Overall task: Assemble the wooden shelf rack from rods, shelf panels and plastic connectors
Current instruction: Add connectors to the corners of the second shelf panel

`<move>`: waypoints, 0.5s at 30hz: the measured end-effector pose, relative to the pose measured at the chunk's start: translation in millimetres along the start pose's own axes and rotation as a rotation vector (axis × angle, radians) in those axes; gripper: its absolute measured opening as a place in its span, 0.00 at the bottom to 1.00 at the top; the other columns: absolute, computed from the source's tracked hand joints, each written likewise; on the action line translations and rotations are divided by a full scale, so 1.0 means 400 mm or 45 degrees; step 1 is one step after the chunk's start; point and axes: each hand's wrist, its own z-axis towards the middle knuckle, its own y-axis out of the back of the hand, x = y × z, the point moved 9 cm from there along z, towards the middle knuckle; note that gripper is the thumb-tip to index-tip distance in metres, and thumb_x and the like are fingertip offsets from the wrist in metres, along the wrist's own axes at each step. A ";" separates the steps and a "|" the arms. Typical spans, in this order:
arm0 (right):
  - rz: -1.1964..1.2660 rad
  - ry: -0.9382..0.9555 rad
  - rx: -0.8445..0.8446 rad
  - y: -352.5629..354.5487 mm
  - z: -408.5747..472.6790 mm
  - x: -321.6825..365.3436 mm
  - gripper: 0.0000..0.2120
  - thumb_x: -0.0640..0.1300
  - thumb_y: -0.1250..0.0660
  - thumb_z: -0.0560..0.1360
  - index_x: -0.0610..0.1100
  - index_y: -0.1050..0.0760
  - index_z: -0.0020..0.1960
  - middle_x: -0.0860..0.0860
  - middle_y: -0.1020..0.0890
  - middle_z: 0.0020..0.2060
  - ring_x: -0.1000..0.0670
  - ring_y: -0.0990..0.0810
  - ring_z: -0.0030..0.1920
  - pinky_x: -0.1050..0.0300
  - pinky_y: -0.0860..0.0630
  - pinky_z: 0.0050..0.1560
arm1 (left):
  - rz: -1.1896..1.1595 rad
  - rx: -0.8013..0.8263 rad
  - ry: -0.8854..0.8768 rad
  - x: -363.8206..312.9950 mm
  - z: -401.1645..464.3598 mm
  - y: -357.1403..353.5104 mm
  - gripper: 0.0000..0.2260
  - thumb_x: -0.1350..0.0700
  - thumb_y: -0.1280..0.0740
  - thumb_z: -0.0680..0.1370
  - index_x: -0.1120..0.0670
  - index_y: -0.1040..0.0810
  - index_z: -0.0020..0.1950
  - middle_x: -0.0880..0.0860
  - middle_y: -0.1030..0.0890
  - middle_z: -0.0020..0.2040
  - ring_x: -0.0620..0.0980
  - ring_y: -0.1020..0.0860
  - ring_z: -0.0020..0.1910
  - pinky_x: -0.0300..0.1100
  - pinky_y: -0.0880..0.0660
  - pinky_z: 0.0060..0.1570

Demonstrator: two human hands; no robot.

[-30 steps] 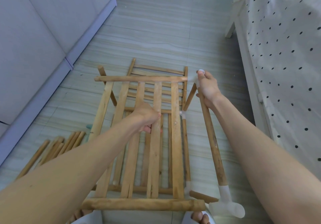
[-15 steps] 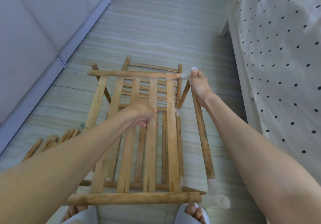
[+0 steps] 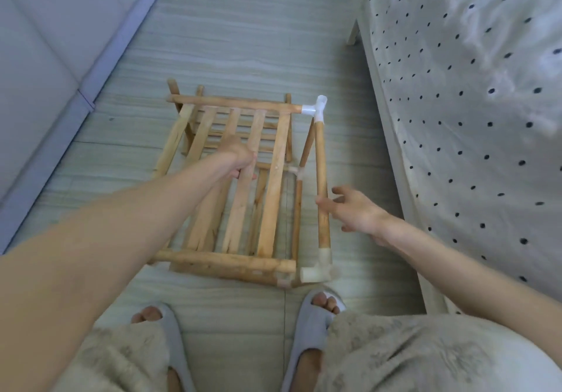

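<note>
Gripping a slat [image 3: 243, 197], left hand [image 3: 240, 156] hides its fingers; right hand [image 3: 354, 209] spread.

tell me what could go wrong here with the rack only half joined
1. The near connector on the side rod sits apart from the front rod; that corner looks unjoined and may swing out.
2. The right hand is open, only a fingertip against the side rod, so the rod may tip at the far connector.
3. The left hand grips a single slat; lifting by it might strain or twist the panel.
</note>
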 end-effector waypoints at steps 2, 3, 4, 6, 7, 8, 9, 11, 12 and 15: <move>0.135 -0.042 0.116 -0.051 -0.038 -0.027 0.26 0.55 0.37 0.77 0.44 0.36 0.70 0.48 0.25 0.62 0.48 0.26 0.61 0.52 0.26 0.55 | 0.010 -0.017 0.007 -0.003 -0.011 -0.005 0.25 0.64 0.39 0.80 0.59 0.43 0.75 0.60 0.27 0.63 0.58 0.21 0.50 0.43 0.23 0.35; 0.206 -0.049 0.145 -0.069 -0.040 -0.034 0.23 0.55 0.35 0.76 0.44 0.32 0.66 0.48 0.23 0.58 0.49 0.24 0.58 0.52 0.26 0.54 | 0.037 -0.030 -0.008 -0.007 -0.009 -0.008 0.22 0.65 0.40 0.80 0.61 0.41 0.73 0.60 0.27 0.63 0.58 0.21 0.48 0.43 0.23 0.32; 0.312 -0.066 0.153 -0.081 -0.035 -0.038 0.20 0.53 0.33 0.75 0.43 0.29 0.61 0.48 0.20 0.53 0.49 0.22 0.55 0.52 0.26 0.54 | 0.071 -0.048 -0.019 -0.011 -0.009 -0.010 0.20 0.65 0.40 0.80 0.62 0.38 0.71 0.61 0.26 0.63 0.58 0.20 0.45 0.42 0.22 0.28; 0.622 -0.142 0.188 -0.101 -0.016 -0.047 0.15 0.47 0.30 0.73 0.39 0.25 0.55 0.46 0.18 0.44 0.48 0.19 0.46 0.52 0.24 0.52 | 0.101 -0.083 -0.039 -0.015 -0.007 -0.011 0.19 0.64 0.39 0.80 0.62 0.36 0.70 0.61 0.24 0.61 0.59 0.19 0.44 0.44 0.20 0.32; 0.748 -0.180 0.229 -0.112 -0.008 -0.049 0.12 0.45 0.30 0.73 0.38 0.25 0.53 0.45 0.17 0.41 0.48 0.18 0.42 0.53 0.22 0.49 | 0.112 -0.097 -0.054 -0.016 -0.003 -0.013 0.19 0.63 0.38 0.80 0.62 0.36 0.70 0.61 0.23 0.59 0.59 0.18 0.45 0.48 0.19 0.39; 0.828 -0.209 0.278 -0.126 -0.005 -0.051 0.10 0.43 0.31 0.74 0.39 0.25 0.51 0.45 0.17 0.39 0.48 0.18 0.39 0.55 0.21 0.45 | 0.111 -0.099 -0.064 -0.014 0.000 -0.015 0.20 0.61 0.37 0.79 0.62 0.35 0.70 0.61 0.22 0.57 0.58 0.18 0.45 0.50 0.19 0.44; 0.881 -0.236 0.329 -0.142 -0.003 -0.053 0.07 0.42 0.32 0.74 0.39 0.25 0.49 0.46 0.16 0.38 0.49 0.17 0.37 0.57 0.21 0.41 | 0.092 -0.093 -0.074 -0.011 0.006 -0.018 0.21 0.61 0.36 0.79 0.61 0.36 0.71 0.61 0.21 0.56 0.57 0.18 0.45 0.50 0.19 0.44; 0.969 -0.283 0.408 -0.177 -0.003 -0.056 0.05 0.41 0.33 0.75 0.40 0.24 0.48 0.47 0.15 0.38 0.50 0.16 0.36 0.59 0.21 0.36 | 0.034 -0.048 -0.085 -0.002 0.011 -0.027 0.25 0.63 0.36 0.78 0.58 0.40 0.74 0.59 0.23 0.58 0.55 0.18 0.44 0.44 0.20 0.33; 1.023 -0.300 0.426 -0.190 -0.003 -0.057 0.05 0.42 0.32 0.74 0.40 0.24 0.48 0.47 0.15 0.38 0.50 0.15 0.36 0.60 0.20 0.36 | 0.027 -0.021 -0.089 0.001 0.012 -0.029 0.24 0.64 0.36 0.78 0.59 0.39 0.73 0.59 0.23 0.58 0.54 0.18 0.42 0.41 0.22 0.29; 1.204 -0.313 0.451 -0.216 0.004 -0.046 0.06 0.41 0.34 0.75 0.39 0.22 0.49 0.46 0.14 0.39 0.51 0.15 0.36 0.64 0.22 0.29 | -0.019 -0.033 -0.092 0.016 0.029 -0.016 0.21 0.67 0.35 0.76 0.62 0.32 0.69 0.58 0.20 0.51 0.52 0.18 0.37 0.39 0.22 0.30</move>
